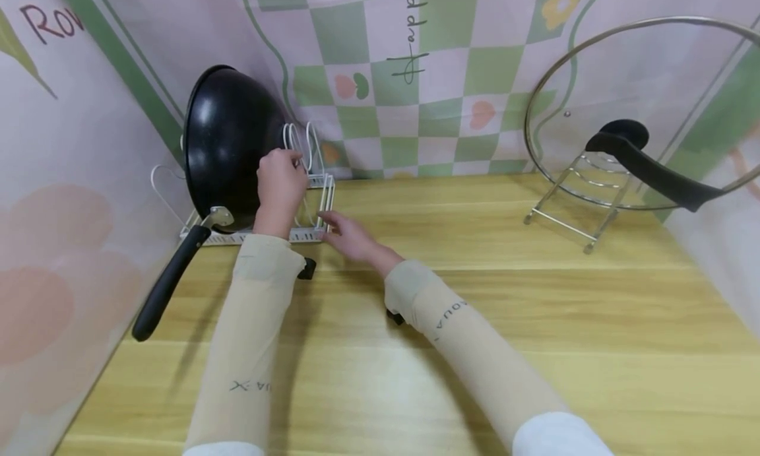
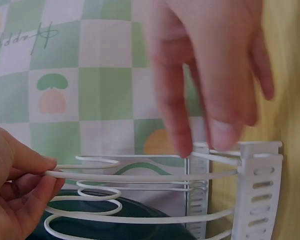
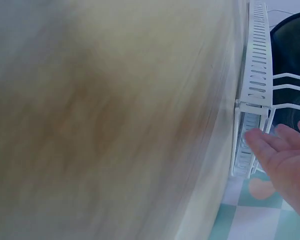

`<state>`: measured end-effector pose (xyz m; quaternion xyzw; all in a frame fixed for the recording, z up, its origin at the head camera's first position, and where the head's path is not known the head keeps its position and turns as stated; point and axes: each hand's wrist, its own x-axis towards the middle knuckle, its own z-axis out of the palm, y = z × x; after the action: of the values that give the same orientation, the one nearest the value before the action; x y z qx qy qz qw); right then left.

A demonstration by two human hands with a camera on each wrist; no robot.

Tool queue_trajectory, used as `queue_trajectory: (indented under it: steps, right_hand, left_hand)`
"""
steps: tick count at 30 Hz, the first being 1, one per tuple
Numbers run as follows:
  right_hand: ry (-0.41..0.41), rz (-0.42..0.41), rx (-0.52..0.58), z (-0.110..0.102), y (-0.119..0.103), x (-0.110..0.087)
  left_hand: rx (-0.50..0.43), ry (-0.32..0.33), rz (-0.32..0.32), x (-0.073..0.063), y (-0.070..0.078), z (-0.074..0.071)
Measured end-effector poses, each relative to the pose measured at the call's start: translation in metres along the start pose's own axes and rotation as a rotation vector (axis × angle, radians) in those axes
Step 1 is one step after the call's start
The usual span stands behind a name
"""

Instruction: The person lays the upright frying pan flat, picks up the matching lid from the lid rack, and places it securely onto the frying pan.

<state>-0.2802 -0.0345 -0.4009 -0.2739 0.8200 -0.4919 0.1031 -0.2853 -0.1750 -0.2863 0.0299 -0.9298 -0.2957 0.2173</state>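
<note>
My left hand (image 1: 279, 185) pinches one of the looped wire dividers (image 2: 140, 177) of a white rack (image 1: 305, 235) between thumb and fingers. My right hand (image 1: 350, 237) is at the rack's right end with its fingers fairly straight, fingertips close to the slotted end piece (image 2: 257, 195). In the right wrist view, that hand's fingers lie beside the corner of the slotted rail (image 3: 258, 60). A black wok (image 1: 231, 126) stands on its side between dividers at the left part of the rack. Its long black handle (image 1: 169, 288) points down toward the front left.
At the right, a glass lid (image 1: 537, 106) with a curved black handle (image 1: 659, 169) leans on a small metal wire stand (image 1: 564, 231). A patterned cloth (image 1: 392, 113) covers the walls behind and beside the wooden tabletop (image 1: 368, 370).
</note>
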Motion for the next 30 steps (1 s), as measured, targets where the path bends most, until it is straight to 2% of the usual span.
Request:
queue_trajectory:
  steps: [9,16,23,30]
  right_hand:
    - [-0.036,0.014,0.008,0.006,-0.004,0.009]
    - [-0.071,0.020,-0.030,0.012,-0.007,0.011]
    - [-0.090,0.022,-0.087,0.009,-0.003,0.015]
    - [-0.105,0.040,-0.097,0.007,-0.003,0.016]
  left_hand:
    - [-0.066,0.015,-0.058,0.002,-0.002,-0.002]
    - [-0.104,-0.011,-0.135,0.001,-0.003,-0.003]
    - [-0.104,-0.014,-0.137,0.001,-0.003,0.000]
    - [-0.117,-0.016,-0.136,0.000,-0.002,0.001]
